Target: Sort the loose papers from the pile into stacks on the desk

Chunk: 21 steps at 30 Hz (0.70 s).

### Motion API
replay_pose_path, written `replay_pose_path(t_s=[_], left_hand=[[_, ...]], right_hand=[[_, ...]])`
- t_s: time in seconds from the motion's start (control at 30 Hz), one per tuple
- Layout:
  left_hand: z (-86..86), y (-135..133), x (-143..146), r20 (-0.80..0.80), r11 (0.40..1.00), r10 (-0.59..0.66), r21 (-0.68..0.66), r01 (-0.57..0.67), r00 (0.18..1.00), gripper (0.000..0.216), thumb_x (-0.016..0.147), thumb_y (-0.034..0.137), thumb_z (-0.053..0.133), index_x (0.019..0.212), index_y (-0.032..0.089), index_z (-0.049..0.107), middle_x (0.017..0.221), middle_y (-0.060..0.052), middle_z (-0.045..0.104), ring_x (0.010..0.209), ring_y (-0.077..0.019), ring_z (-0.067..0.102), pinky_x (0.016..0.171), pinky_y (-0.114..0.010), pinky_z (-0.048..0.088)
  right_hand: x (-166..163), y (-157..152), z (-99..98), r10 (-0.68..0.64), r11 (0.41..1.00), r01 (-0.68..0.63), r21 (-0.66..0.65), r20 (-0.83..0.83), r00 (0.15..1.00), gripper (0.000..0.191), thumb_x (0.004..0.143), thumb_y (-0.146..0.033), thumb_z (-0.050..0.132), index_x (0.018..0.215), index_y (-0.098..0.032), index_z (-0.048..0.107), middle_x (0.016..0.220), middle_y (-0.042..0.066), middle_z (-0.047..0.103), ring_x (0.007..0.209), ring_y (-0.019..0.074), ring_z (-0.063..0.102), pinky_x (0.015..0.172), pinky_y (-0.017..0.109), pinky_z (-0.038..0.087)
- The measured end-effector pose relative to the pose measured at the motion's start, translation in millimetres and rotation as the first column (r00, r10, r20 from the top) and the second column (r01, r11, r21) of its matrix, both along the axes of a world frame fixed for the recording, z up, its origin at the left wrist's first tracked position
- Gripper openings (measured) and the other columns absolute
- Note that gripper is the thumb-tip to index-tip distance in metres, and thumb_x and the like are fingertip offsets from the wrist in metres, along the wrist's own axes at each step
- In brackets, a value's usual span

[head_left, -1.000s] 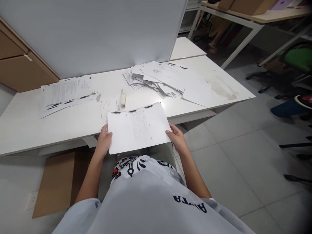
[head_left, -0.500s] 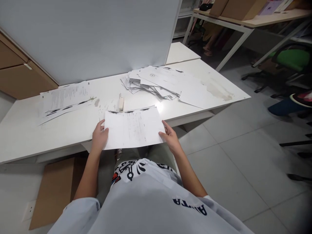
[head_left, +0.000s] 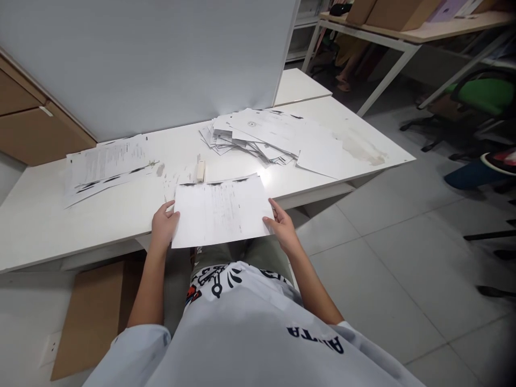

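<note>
I hold a thin set of printed sheets (head_left: 221, 210) over the near edge of the white table (head_left: 48, 215). My left hand (head_left: 163, 228) grips its left edge and my right hand (head_left: 280, 226) grips its right edge, fingers closed on the paper. A small white stapler (head_left: 200, 170) lies on the table just beyond the sheets' top edge.
A loose pile of papers (head_left: 266, 134) spreads over the table's back right. A neater stack of papers (head_left: 107, 161) lies at the left. A white partition (head_left: 161, 59) stands behind. A green chair (head_left: 484, 97) and another desk (head_left: 423, 32) are to the right. Cardboard (head_left: 92, 312) leans under the table.
The sheets and both hands have shifted slightly forward and left, toward the table's edge, over the last second. In the last half second almost nothing moved.
</note>
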State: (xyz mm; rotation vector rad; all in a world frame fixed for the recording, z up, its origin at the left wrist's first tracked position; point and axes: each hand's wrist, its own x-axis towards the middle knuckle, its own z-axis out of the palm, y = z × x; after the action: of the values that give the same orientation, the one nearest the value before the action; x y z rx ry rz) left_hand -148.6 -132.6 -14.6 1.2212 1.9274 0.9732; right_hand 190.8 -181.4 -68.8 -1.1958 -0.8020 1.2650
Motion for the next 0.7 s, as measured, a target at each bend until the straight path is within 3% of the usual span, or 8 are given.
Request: replay_pose_path(t_s=[0.13,0.23,0.43,0.5,0.6,0.7], left_hand=[[-0.8,2.5,4.5,-0.039,0.998,-0.021,0.061,0.024,0.999,0.05,0.078,0.022,0.062,0.128,0.02,0.062,0.111,-0.011,0.069,0.08,-0.0206,0.069,0.075,-0.032,0.057],[1.5,7.9,7.8,-0.167,0.98,-0.016,0.193,0.049,0.986,0.044,0.08,0.022,0.059,0.124,0.019,0.063,0.128,-0.014,0.059,0.09,-0.0207,0.068,0.084,-0.035,0.058],[13.9,39.8,19.5,-0.323,0.908,-0.214,0.282,0.31,0.922,0.04,0.091,0.03,0.048,0.129,0.02,0.059,0.137,-0.015,0.052,0.119,-0.0268,0.06,0.096,-0.04,0.055],[16.2,53.9,28.7,-0.412,0.85,-0.318,0.274,0.449,0.854,0.044,0.094,0.033,0.046,0.136,0.021,0.054,0.146,-0.014,0.048,0.133,-0.0285,0.051,0.109,-0.045,0.047],[10.0,72.1,43.8,-0.514,0.745,-0.46,0.222,0.63,0.724,0.055,0.095,0.033,0.046,0.149,0.021,0.04,0.163,-0.011,0.028,0.151,-0.0283,0.026,0.123,-0.049,0.027],[-3.8,81.8,53.9,-0.518,0.733,-0.491,0.189,0.654,0.7,0.06,0.095,0.025,0.04,0.153,0.016,0.031,0.166,-0.012,0.019,0.154,-0.0257,0.018,0.126,-0.047,0.02]], right_hand=[[-0.5,2.9,-1.8,-0.029,0.999,0.029,-0.015,-0.013,0.999,0.093,0.063,-0.039,0.079,0.148,-0.016,0.046,0.137,0.014,0.062,0.13,0.0312,0.057,0.112,0.048,0.043],[2.0,5.3,-2.1,-0.059,0.998,0.059,-0.01,-0.018,0.998,0.094,0.063,-0.038,0.078,0.148,-0.015,0.045,0.137,0.014,0.062,0.13,0.0311,0.057,0.111,0.047,0.044],[18.1,5.9,0.4,-0.116,0.993,0.117,-0.035,0.017,0.993,0.091,0.065,-0.036,0.076,0.148,-0.015,0.046,0.143,0.015,0.057,0.132,0.032,0.055,0.112,0.048,0.043],[23.0,5.5,1.0,-0.128,0.991,0.128,-0.045,0.018,0.992,0.09,0.065,-0.035,0.075,0.148,-0.015,0.045,0.145,0.015,0.056,0.133,0.0318,0.054,0.112,0.048,0.043],[25.7,5.4,-0.3,-0.125,0.991,0.125,-0.05,0.012,0.992,0.091,0.065,-0.033,0.075,0.149,-0.015,0.045,0.146,0.014,0.054,0.135,0.0315,0.052,0.114,0.047,0.041],[24.1,4.6,-3.9,-0.127,0.991,0.127,-0.039,0.007,0.992,0.091,0.065,-0.034,0.075,0.148,-0.016,0.045,0.147,0.013,0.054,0.136,0.0312,0.051,0.115,0.047,0.04]])
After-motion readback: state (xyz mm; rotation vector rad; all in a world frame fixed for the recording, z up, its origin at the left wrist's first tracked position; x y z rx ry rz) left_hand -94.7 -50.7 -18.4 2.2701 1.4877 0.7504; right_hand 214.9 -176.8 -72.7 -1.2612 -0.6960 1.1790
